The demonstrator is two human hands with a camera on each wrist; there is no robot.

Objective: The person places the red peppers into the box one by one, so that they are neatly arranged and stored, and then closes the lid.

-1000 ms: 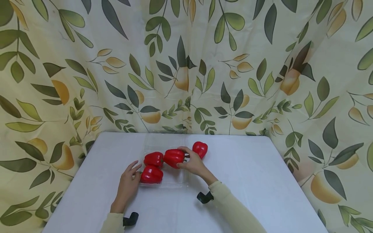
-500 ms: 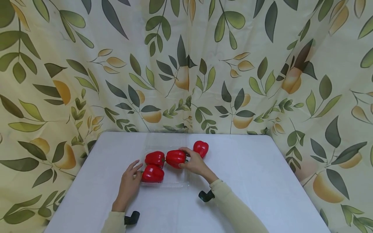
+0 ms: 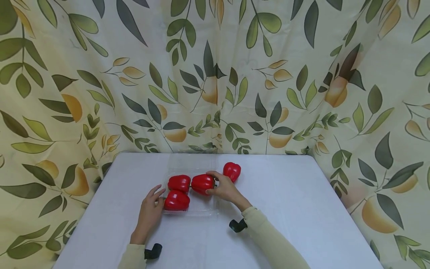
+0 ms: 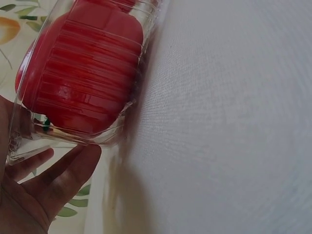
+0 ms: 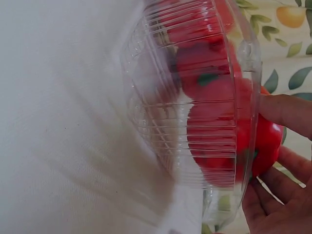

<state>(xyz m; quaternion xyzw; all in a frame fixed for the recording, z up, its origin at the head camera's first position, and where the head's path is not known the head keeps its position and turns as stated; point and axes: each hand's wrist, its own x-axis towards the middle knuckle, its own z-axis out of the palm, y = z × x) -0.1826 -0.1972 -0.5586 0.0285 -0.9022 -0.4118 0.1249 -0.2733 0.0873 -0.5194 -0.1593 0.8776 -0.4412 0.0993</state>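
My right hand point(image 3: 226, 187) grips a red bell pepper point(image 3: 201, 184) between thumb and fingers, at the right part of a clear plastic container point(image 3: 201, 213). In the right wrist view, this bell pepper point(image 5: 268, 144) shows partly above the container's rim. Two more red bell peppers lie inside on the left, a rear one point(image 3: 178, 183) and a front one point(image 3: 177, 201). My left hand point(image 3: 150, 210) holds the container's left side, thumb near the front pepper's stem. Seen from the left wrist, its fingertips point(image 4: 90, 156) touch the outside of the ribbed wall.
Another red bell pepper point(image 3: 232, 171) stands on the white table point(image 3: 285, 209), behind the right hand. The container's clear lid point(image 3: 191, 161) lies folded back toward the far edge. A leaf-patterned curtain point(image 3: 235, 112) surrounds the table's back and sides. Black wrist cameras sit below both hands.
The right hand keeps its grip on the pepper, which has come slightly lower in the container. The left hand stays at the container's left side, and the whole view has shifted a little.
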